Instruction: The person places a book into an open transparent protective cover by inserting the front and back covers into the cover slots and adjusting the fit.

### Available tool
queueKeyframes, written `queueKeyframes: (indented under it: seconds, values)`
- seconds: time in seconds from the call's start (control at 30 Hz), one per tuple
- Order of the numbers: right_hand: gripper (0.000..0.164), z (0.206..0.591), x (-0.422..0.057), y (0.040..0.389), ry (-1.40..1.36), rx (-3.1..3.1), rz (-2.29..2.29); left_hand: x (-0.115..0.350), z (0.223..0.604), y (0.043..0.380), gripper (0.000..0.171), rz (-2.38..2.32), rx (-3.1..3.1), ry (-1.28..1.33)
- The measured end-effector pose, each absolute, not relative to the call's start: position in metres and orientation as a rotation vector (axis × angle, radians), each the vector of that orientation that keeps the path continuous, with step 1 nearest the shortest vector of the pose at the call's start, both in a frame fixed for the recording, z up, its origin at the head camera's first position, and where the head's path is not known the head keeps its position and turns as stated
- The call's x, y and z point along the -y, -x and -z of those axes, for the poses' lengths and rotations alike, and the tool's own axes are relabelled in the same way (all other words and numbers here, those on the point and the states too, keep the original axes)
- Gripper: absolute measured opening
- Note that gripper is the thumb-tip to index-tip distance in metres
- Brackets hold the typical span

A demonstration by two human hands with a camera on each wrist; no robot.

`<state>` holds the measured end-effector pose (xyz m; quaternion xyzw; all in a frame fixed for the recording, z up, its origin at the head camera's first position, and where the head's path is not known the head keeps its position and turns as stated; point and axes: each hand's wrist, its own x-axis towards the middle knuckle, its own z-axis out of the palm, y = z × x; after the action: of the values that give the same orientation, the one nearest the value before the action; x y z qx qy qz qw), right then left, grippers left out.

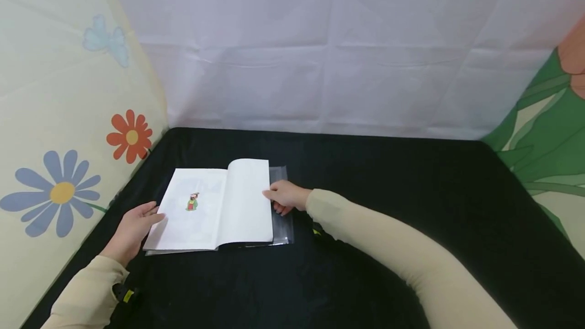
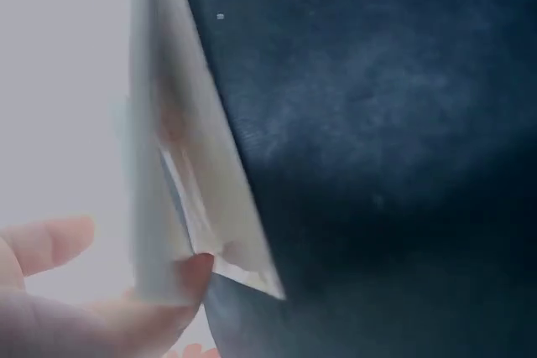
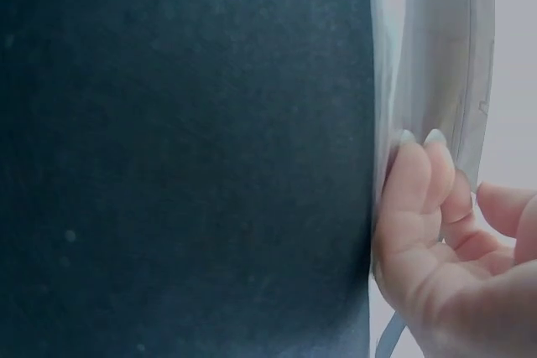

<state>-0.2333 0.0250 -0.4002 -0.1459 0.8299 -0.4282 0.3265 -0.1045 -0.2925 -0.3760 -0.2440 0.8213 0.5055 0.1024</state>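
Observation:
An open book (image 1: 173, 232) with white pages lies on the black cloth, left of the middle in the head view. Its left page carries a small coloured figure (image 1: 192, 202); the right page (image 1: 249, 202) is blank and bulges near the spine. My left hand (image 1: 132, 227) grips the book's left edge, thumb above and fingers beneath; the left wrist view shows the page stack (image 2: 197, 132) there. At the right edge, my right hand (image 1: 287, 195) pinches the blank page between thumb and fingers. A clear plastic cover (image 1: 284, 230) sticks out under that side.
Black cloth (image 1: 411, 192) covers the table. A white sheet (image 1: 329, 55) hangs behind it. Printed flower cloths stand at the left (image 1: 59, 90) and right (image 1: 557, 141). Dark bands with yellow marks (image 1: 128, 296) show at the wrists.

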Motion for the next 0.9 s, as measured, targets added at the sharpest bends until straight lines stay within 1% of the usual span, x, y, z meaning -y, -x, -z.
queueKeyframes:
  seconds: [0.23, 0.43, 0.7, 0.9]
  values:
    - [0.032, 0.399, -0.026, 0.233, 0.395, -2.183, 1.111, 0.283, 0.369, 0.104, 0.067, -1.386, -2.484, 0.642]
    - [0.034, 0.4, -0.026, 0.233, 0.413, -2.185, 1.106, 0.263, 0.363, 0.102, 0.069, -1.293, -2.563, 0.453]
    - [0.033, 0.397, -0.025, 0.232, 0.416, -2.192, 1.078, 0.238, 0.362, 0.11, 0.084, -1.155, -2.645, 0.221]
    - [0.033, 0.394, -0.025, 0.23, 0.426, -2.193, 1.066, 0.216, 0.368, 0.116, 0.093, -1.047, -2.723, 0.068]
